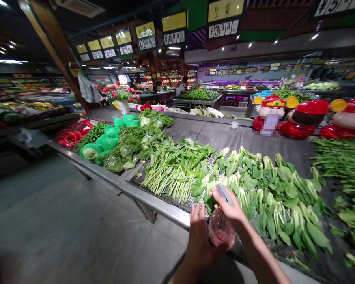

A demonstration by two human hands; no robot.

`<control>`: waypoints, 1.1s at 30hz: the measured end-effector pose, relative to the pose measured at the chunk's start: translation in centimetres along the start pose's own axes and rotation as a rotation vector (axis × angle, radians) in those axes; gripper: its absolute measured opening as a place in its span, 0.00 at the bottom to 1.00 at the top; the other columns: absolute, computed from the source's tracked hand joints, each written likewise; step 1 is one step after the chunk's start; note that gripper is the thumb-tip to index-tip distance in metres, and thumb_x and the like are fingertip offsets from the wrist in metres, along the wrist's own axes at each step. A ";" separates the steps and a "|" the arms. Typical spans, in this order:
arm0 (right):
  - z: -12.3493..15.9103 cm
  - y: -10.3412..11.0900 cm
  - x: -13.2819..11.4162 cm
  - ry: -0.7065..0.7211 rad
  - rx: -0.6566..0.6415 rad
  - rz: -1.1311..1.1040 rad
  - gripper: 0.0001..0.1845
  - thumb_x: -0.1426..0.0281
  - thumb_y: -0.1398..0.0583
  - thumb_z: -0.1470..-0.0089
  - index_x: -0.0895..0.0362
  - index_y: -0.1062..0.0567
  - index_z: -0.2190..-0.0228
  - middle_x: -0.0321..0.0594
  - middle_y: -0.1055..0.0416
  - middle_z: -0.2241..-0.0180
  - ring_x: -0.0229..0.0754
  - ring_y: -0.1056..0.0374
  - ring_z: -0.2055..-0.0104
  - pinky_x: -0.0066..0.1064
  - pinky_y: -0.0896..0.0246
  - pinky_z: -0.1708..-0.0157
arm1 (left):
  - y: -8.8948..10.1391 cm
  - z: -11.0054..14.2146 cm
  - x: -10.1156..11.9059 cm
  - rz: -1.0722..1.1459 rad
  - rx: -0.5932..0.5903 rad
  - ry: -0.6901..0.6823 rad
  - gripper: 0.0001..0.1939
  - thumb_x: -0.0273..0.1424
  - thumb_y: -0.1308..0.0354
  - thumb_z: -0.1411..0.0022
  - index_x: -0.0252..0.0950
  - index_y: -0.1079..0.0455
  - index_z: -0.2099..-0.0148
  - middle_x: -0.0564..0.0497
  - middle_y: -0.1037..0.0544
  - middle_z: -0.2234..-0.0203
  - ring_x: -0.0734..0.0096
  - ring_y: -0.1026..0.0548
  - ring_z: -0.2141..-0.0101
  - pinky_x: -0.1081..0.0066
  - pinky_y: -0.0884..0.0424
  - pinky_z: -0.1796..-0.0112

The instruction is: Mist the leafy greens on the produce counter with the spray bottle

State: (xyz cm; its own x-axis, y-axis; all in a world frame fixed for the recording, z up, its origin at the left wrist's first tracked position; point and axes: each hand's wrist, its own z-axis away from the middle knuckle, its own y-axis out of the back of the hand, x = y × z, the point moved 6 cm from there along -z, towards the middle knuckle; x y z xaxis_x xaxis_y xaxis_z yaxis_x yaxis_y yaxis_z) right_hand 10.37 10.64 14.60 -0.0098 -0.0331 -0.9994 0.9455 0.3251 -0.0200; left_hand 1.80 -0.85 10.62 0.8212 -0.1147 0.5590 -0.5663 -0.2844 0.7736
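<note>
"Right hand [232, 205], what does it grip?"
"Clear spray bottle [221, 229], by its grey top [225, 194], near the front edge of the worktop [177, 215]."
"And left hand [197, 241]?"
"Loosely spread beside the bottle; if touching, I cannot tell."

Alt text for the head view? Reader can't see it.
A person's right hand grips a clear spray bottle by its top, left hand open beside it, at a produce stand laid with leafy greens. Price signs hang overhead; red-hatted figures sit at right.
</note>
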 end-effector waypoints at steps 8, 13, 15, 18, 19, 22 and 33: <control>-0.7 -3.8 -0.5 -0.020 -0.014 -0.038 0.17 0.53 0.42 0.55 0.52 0.29 0.68 0.38 0.29 0.74 0.43 0.32 0.70 0.32 0.38 0.76 | 3.3 0.4 -2.2 0.008 0.015 0.063 0.54 0.54 0.45 0.51 0.33 0.71 0.36 0.42 0.60 0.37 0.46 0.63 0.39 0.51 0.53 0.42; -1.1 -6.9 -0.9 -0.029 0.020 -0.047 0.19 0.53 0.41 0.57 0.52 0.27 0.67 0.40 0.27 0.73 0.47 0.31 0.68 0.33 0.37 0.77 | 5.9 -0.4 -4.3 0.061 -0.021 -0.016 0.54 0.55 0.44 0.54 0.34 0.66 0.36 0.43 0.57 0.38 0.45 0.61 0.39 0.51 0.53 0.42; -1.4 -8.6 -1.2 -0.010 0.052 -0.050 0.19 0.53 0.39 0.59 0.52 0.26 0.67 0.41 0.26 0.70 0.49 0.30 0.65 0.34 0.36 0.77 | 7.2 -0.9 -5.8 0.075 -0.047 -0.043 0.55 0.55 0.43 0.55 0.33 0.64 0.36 0.43 0.56 0.38 0.46 0.60 0.39 0.51 0.53 0.42; -2.3 -11.8 -1.5 0.028 0.112 -0.049 0.19 0.54 0.39 0.59 0.52 0.26 0.67 0.41 0.26 0.68 0.50 0.30 0.63 0.34 0.36 0.76 | 9.3 -1.7 -9.1 0.079 -0.059 -0.025 0.55 0.52 0.40 0.58 0.29 0.61 0.37 0.39 0.54 0.39 0.46 0.60 0.39 0.51 0.53 0.42; -2.7 -12.9 -1.4 0.037 0.137 -0.045 0.18 0.54 0.39 0.59 0.52 0.27 0.67 0.41 0.26 0.68 0.50 0.30 0.63 0.34 0.36 0.76 | 10.1 -1.9 -10.5 0.079 -0.062 -0.013 0.56 0.50 0.39 0.60 0.28 0.60 0.37 0.38 0.54 0.39 0.44 0.60 0.39 0.50 0.52 0.42; -3.9 -16.3 -0.4 0.038 0.237 -0.035 0.18 0.54 0.39 0.58 0.53 0.27 0.68 0.39 0.27 0.71 0.47 0.30 0.66 0.32 0.36 0.76 | 12.2 -1.9 -14.7 0.091 -0.081 -0.002 0.59 0.45 0.35 0.65 0.29 0.61 0.37 0.36 0.54 0.39 0.43 0.61 0.39 0.50 0.53 0.42; -3.5 -26.2 0.6 -0.041 0.270 -0.078 0.18 0.55 0.39 0.57 0.53 0.27 0.65 0.41 0.26 0.65 0.48 0.31 0.60 0.31 0.36 0.73 | 18.3 0.7 -22.3 0.202 -0.046 -0.170 0.58 0.37 0.35 0.58 0.32 0.72 0.37 0.35 0.59 0.39 0.44 0.62 0.39 0.48 0.55 0.43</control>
State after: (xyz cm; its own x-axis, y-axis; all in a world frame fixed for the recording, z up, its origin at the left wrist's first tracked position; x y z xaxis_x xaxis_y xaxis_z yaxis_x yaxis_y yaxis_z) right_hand -15.53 5.43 14.38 -0.0780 -0.0879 -0.9931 0.9949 0.0569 -0.0832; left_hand -26.80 -4.18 12.07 0.6891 -0.3238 0.6483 -0.7193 -0.1963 0.6664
